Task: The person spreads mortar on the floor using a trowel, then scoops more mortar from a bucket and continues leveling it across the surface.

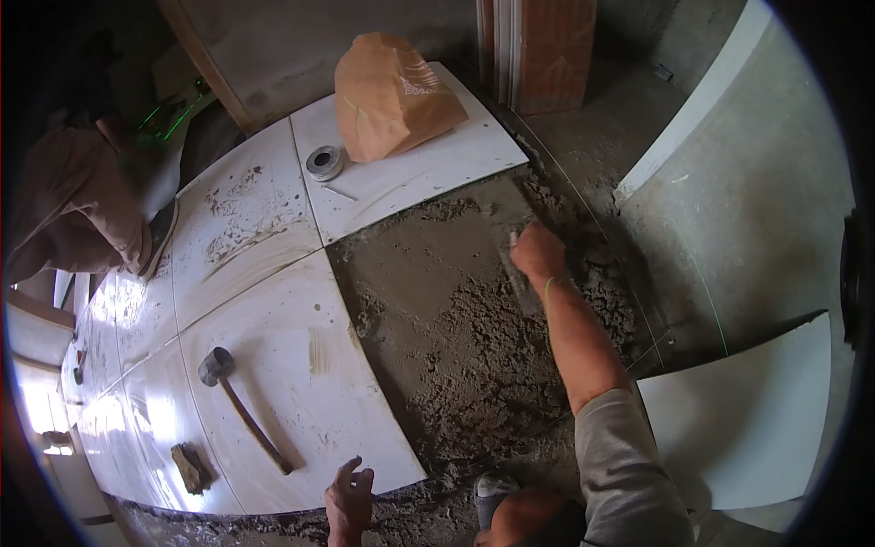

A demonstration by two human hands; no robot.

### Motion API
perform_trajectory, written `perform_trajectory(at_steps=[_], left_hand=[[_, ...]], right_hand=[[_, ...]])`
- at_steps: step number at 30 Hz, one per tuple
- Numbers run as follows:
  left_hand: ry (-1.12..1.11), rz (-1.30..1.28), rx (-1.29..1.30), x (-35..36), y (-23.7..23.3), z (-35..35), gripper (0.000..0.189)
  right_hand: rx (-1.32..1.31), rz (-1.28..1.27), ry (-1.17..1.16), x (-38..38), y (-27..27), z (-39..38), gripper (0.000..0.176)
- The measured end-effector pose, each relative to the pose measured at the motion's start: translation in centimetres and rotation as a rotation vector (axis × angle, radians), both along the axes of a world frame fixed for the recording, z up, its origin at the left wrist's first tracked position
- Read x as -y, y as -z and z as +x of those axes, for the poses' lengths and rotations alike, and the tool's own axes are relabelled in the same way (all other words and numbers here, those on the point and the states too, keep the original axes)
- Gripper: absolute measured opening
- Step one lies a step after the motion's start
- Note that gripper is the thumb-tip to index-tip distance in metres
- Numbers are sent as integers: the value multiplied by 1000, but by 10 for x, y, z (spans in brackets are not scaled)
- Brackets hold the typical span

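Note:
My right hand [540, 252] is closed on a flat trowel [512, 239], whose long grey blade lies on the wet mortar bed [410, 264] near its far right side. Mortar covers much of the blade, and the fingers hide its handle. Under the blade the mortar is smoothed at the far left and rough and lumpy nearer me. My left hand [350, 501] hovers by the near edge of a white floor tile [301, 383], fingers loosely bent and apart, with nothing in it. On that tile lies a rubber mallet [244, 410] with a wooden handle.
A brown paper bag [387, 100] and a roll of wire [324, 162] sit on the far tile. A mortar-caked lump [190, 468] lies at the near left. Another tile [738, 419] leans at right. A string line runs along the right. Another person kneels at left [87, 201].

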State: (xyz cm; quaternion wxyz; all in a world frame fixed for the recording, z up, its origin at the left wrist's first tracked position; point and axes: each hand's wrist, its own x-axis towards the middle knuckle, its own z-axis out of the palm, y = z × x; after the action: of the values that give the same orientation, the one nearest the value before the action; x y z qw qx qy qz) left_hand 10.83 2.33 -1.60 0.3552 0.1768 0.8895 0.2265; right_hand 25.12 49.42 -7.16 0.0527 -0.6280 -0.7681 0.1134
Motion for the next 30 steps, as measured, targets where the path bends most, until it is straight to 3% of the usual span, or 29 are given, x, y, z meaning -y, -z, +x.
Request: perform_trajectory(at_steps=[5, 9, 14, 17, 22, 24, 26, 28, 29, 30], left_hand=[[-2, -14, 73, 6, -1, 3, 42], [1, -54, 149, 16, 10, 7, 41], [11, 59, 181, 9, 24, 10, 42], [90, 79, 122, -18, 4, 12, 43], [77, 125, 113, -36, -17, 17, 44], [98, 113, 100, -39, -26, 19, 44], [96, 98, 93, -38, -32, 19, 43], [90, 84, 104, -33, -27, 17, 43], [86, 76, 99, -25, -18, 13, 43], [76, 63, 95, -18, -12, 11, 43]], right_hand=[[9, 83, 96, -32, 12, 25, 47], [-257, -428, 270, -15, -20, 2, 45], [-283, -500, 110, 27, -17, -46, 44], [-310, -414, -25, 58, 10, -83, 39], [-267, -402, -251, 115, 2, -110, 37], [-207, -525, -377, 121, -7, -104, 40], [-238, -559, -289, 111, -35, -73, 44], [-372, -512, 5, 94, -61, -36, 48], [-302, -498, 52, 74, -72, -15, 48], [-213, -356, 72, 44, -47, 3, 48]])
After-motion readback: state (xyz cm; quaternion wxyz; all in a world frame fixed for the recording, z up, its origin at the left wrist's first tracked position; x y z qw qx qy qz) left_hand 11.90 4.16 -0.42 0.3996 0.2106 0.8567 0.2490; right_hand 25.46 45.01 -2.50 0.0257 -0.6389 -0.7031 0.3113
